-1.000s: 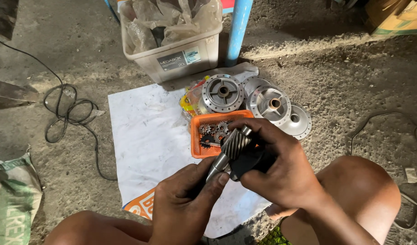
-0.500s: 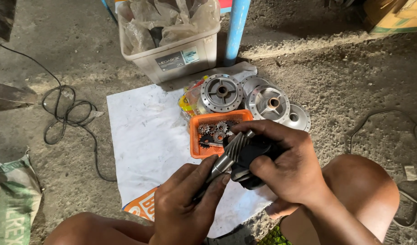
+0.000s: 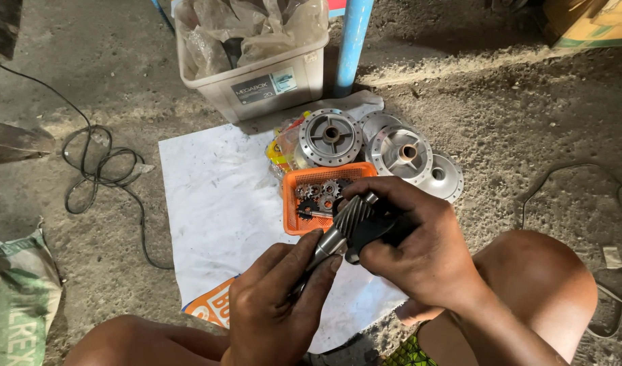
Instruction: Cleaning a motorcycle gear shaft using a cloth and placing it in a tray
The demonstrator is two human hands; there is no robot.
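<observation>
Left hand low in view, back of hand up, fingers curled and clamped around the lower shaft of a metal gear shaft; thumb and forefinger pinch just under the toothed part. Wrist comes up from between the knees. Right hand just beside it, fingers closed over the upper end of the same shaft together with a dark part pressed against it; thumb lies along the spiral teeth. What the dark part is cannot be told; most of it is covered by the fingers. The shaft is held tilted in the air, above the near right part of a white sheet spread on the ground.

Both knees cut off by the lower edge. Near edge of the sheet hidden behind the hands.

Beyond the hands, an orange basket sits at the sheet's right edge, holding small gears, too tangled to count. Past it, three round metal hubs lie side by side by the far right corner, overlapping, with a yellow packet half hidden behind them. Farthest: a clear plastic bin of bagged items, top cut off, and a blue pole. A black cable coils on the ground left of the sheet.
</observation>
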